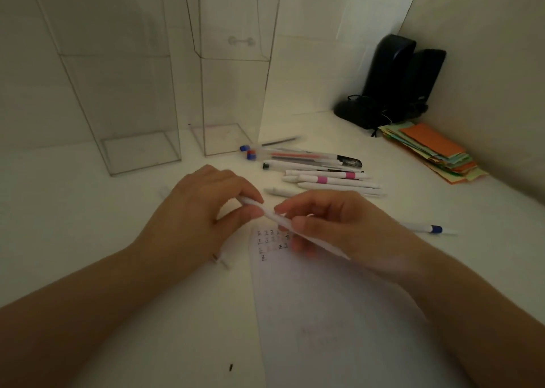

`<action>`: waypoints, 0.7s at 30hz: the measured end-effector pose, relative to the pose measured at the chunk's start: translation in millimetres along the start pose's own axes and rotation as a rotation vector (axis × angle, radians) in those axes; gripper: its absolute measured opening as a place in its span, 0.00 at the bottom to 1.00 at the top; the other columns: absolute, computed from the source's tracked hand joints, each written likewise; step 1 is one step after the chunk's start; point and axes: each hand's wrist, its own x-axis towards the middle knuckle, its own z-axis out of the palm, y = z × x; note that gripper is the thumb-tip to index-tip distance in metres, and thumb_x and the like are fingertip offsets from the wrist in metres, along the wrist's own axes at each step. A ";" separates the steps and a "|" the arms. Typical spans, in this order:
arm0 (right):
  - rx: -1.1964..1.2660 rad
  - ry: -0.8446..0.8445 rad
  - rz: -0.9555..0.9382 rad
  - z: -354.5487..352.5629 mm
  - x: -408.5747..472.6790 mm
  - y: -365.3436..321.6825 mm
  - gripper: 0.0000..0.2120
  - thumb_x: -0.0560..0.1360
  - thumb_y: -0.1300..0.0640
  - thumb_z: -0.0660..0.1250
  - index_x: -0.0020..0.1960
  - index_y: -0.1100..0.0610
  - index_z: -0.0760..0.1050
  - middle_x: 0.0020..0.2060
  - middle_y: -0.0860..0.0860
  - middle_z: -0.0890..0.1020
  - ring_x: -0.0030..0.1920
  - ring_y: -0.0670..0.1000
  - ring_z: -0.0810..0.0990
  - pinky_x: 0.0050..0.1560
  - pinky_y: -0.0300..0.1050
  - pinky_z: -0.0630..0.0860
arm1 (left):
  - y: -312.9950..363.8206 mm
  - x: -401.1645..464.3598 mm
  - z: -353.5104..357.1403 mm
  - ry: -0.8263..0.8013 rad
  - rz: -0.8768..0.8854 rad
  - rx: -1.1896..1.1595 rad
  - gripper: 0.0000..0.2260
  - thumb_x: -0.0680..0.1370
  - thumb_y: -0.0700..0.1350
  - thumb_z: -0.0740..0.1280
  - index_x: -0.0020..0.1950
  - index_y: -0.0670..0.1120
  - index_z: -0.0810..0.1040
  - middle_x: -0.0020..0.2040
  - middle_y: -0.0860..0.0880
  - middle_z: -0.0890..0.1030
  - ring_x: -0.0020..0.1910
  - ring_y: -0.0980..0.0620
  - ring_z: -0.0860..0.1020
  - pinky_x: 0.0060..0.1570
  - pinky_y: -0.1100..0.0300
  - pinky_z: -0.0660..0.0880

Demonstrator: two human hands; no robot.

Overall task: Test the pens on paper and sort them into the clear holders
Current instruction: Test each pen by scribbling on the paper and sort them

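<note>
Both my hands hold one white pen (272, 214) slanting over the top of the paper (324, 314). My left hand (200, 208) pinches its upper end between thumb and fingers. My right hand (333, 225) grips its lower part. Small test marks (271, 241) sit at the paper's top left. A pile of several pens (318, 169) lies behind my hands, some white with pink bands, some with blue caps. One white pen with a blue band (427, 229) lies alone at the right. Two tall clear holders (138, 93) (233, 72) stand at the back.
A black object with cords (395, 84) stands in the back right corner. Beside it lies a stack of coloured paper slips (433, 152). A small pen part (221, 259) pokes out under my left wrist. Walls close in behind and at the right.
</note>
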 end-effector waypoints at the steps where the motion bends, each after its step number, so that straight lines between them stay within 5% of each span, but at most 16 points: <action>1: 0.190 -0.070 0.058 -3.4 -1.2 -1.8 0.10 0.75 0.63 0.63 0.51 0.53 0.79 0.38 0.51 0.83 0.36 0.46 0.81 0.40 0.35 0.77 | -0.3 0.2 -0.3 0.025 -0.016 0.005 0.12 0.72 0.58 0.58 0.49 0.56 0.76 0.47 0.58 0.76 0.47 0.61 0.69 0.48 0.71 0.62; 4: 0.645 -0.129 0.133 -4.1 -1.3 -2.5 0.12 0.71 0.67 0.61 0.49 0.59 0.81 0.39 0.57 0.82 0.39 0.52 0.83 0.42 0.41 0.81 | 5.3 0.2 -1.8 0.122 -0.013 0.088 0.16 0.71 0.56 0.60 0.57 0.53 0.73 0.54 0.54 0.70 0.53 0.55 0.66 0.52 0.69 0.59; 8: 0.832 -0.149 0.089 6.6 3.9 2.2 0.17 0.73 0.72 0.56 0.52 0.61 0.79 0.45 0.60 0.79 0.43 0.54 0.83 0.47 0.45 0.81 | 24.8 -2.1 -2.2 0.172 0.064 0.103 0.17 0.72 0.55 0.62 0.59 0.52 0.70 0.55 0.51 0.65 0.53 0.56 0.62 0.55 0.72 0.59; 12: 0.468 -0.056 0.030 15.8 5.2 4.4 0.13 0.75 0.61 0.62 0.59 0.57 0.76 0.46 0.53 0.83 0.44 0.49 0.82 0.51 0.42 0.79 | 23.1 -2.9 5.4 0.049 0.120 0.186 0.14 0.72 0.57 0.61 0.50 0.50 0.77 0.53 0.50 0.72 0.50 0.50 0.66 0.49 0.56 0.66; 15: 0.189 -0.059 -0.009 17.8 4.0 3.3 0.22 0.72 0.66 0.67 0.63 0.51 0.72 0.51 0.53 0.81 0.47 0.50 0.82 0.52 0.42 0.78 | 17.7 -2.6 7.4 0.030 0.053 0.188 0.14 0.70 0.58 0.61 0.48 0.51 0.77 0.52 0.50 0.73 0.50 0.52 0.65 0.46 0.55 0.65; 18: 0.561 0.053 0.057 18.7 7.0 1.0 0.22 0.73 0.72 0.61 0.65 0.58 0.69 0.46 0.58 0.80 0.40 0.51 0.83 0.45 0.41 0.81 | 20.1 -1.8 3.1 0.095 0.060 0.200 0.13 0.71 0.55 0.62 0.52 0.50 0.75 0.52 0.49 0.72 0.49 0.52 0.65 0.49 0.60 0.63; 21: 1.006 0.127 0.076 16.8 9.8 -0.9 0.13 0.77 0.69 0.56 0.60 0.66 0.69 0.38 0.58 0.77 0.35 0.50 0.83 0.36 0.40 0.81 | 29.0 -2.8 -0.8 0.023 0.253 0.148 0.13 0.73 0.56 0.62 0.55 0.52 0.74 0.49 0.51 0.73 0.47 0.52 0.67 0.48 0.59 0.63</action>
